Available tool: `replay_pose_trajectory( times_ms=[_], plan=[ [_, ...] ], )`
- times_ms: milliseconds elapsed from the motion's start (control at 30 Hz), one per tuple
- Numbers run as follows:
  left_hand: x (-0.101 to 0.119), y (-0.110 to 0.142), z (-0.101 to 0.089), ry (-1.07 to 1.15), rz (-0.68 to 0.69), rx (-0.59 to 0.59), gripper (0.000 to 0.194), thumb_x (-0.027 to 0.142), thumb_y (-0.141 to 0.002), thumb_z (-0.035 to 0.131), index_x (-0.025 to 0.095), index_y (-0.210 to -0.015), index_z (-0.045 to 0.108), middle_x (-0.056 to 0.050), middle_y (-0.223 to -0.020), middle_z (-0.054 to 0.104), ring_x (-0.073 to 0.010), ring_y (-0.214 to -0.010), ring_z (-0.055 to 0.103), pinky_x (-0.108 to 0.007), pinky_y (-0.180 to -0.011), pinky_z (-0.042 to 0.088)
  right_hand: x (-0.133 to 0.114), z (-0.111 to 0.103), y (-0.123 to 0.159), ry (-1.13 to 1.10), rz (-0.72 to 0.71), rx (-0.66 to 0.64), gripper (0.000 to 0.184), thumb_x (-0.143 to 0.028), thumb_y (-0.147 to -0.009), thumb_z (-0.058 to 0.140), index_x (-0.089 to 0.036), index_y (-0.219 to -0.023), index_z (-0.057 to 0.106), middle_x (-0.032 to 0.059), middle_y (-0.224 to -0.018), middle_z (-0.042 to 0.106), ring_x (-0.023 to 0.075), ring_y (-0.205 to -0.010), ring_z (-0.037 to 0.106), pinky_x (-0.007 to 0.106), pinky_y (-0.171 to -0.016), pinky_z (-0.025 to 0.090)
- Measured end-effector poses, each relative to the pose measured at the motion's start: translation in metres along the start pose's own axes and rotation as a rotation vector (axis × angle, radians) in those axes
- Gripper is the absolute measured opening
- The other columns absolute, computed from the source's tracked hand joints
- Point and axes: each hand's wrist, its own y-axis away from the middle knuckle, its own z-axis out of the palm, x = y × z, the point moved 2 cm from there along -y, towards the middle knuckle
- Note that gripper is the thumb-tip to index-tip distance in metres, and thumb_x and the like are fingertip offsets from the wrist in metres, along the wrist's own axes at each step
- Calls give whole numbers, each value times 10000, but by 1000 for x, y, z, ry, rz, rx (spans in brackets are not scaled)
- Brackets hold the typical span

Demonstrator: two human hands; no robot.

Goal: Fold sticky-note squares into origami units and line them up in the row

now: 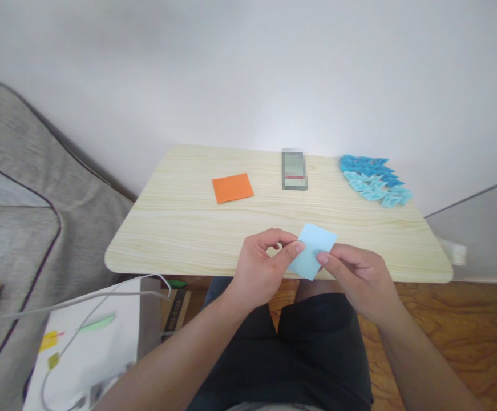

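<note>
A light blue square of paper [314, 245] is held just above the front edge of the wooden table [180, 228]. My left hand [261, 265] pinches its left edge between thumb and fingers. My right hand [355, 274] grips its lower right edge with the thumb on top. Both hands hover over my lap, close together.
An orange paper square [232, 188] lies at the table's middle left. A blurred phone-like object [294, 169] rests at the back centre. A pile of several folded blue paper pieces [374, 179] sits at the back right. A grey sofa [17, 200] and a white box with cables [89, 342] stand at left.
</note>
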Motion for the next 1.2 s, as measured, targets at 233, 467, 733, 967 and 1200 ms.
replay_pose_trajectory(
  times_ms=[233, 467, 733, 967, 1200],
  plan=[
    [-3, -4, -3, 50, -18, 31, 177, 352, -869, 749, 180, -831, 768, -33, -828, 740, -140, -753, 593, -265, -697, 458, 3, 5, -1, -25, 14, -51, 280, -420, -973, 618, -224, -809, 731, -12, -789, 698, 164, -755, 616, 269, -710, 458],
    [-3, -5, -1, 89, -33, 56, 187, 354, -855, 761, 174, -806, 759, -25, -784, 718, -125, -700, 556, -256, -669, 450, 7, 9, -1, -63, 63, -79, 299, -430, -976, 616, -218, -787, 711, -19, -751, 680, 154, -748, 600, 259, -696, 428],
    [-3, -7, -2, 124, -59, 76, 229, 381, -843, 769, 159, -791, 746, -19, -743, 695, -118, -667, 544, -247, -638, 440, 8, 11, 0, -64, 71, -112, 297, -437, -978, 614, -229, -813, 747, -17, -786, 712, 151, -781, 613, 256, -752, 433],
    [-5, -10, -2, 192, -108, 93, 245, 384, -806, 796, 154, -753, 730, -3, -693, 673, -105, -623, 535, -231, -599, 426, 7, 11, -1, -140, 98, -125, 310, -435, -978, 611, -212, -799, 732, -1, -786, 709, 158, -782, 619, 264, -758, 454],
    [-11, -13, -1, 158, -144, 46, 232, 368, -811, 782, 149, -760, 724, 3, -718, 671, -107, -660, 553, -234, -646, 434, 14, 8, -4, -282, 145, -187, 330, -432, -959, 631, -190, -762, 738, 36, -771, 729, 186, -783, 645, 315, -794, 483]
  ],
)
